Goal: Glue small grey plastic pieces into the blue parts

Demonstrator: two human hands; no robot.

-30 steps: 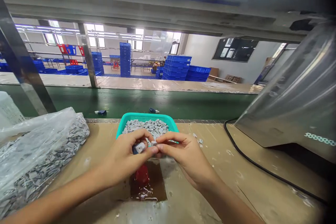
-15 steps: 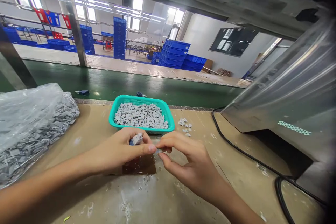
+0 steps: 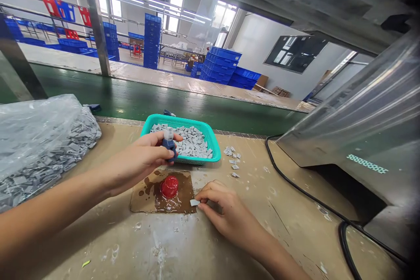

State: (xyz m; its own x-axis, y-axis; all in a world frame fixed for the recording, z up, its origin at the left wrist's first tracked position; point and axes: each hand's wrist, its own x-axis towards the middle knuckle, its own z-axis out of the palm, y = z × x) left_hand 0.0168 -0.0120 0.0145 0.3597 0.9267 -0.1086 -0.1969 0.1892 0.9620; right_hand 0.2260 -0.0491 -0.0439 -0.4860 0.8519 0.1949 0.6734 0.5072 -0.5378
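Note:
My left hand (image 3: 152, 151) is closed around a small dark blue plastic part with a light grey top (image 3: 169, 144), held upright in front of the green basket (image 3: 215, 142). Between the thumb and fingers of my right hand (image 3: 221, 205) is a small flat light grey plastic piece (image 3: 194, 202). A wet red dome-shaped object (image 3: 169, 187) sits between my hands on a brown, liquid-soaked square (image 3: 187, 192). Many small grey plastic pieces (image 3: 195, 142) fill the basket, partly hidden by my left hand.
Several loose grey pieces (image 3: 233, 162) lie right of the basket. A clear bag of grey pieces (image 3: 65, 148) rests at the left. A black cable (image 3: 288, 177) runs along the right, beside a metal housing (image 3: 344, 140). Behind lies a green conveyor belt (image 3: 138, 96) with dark blue parts on it.
My hands have moved apart. The left lifted the blue and grey part up towards the basket; the right came down a little with the grey piece. The red dome is now uncovered.

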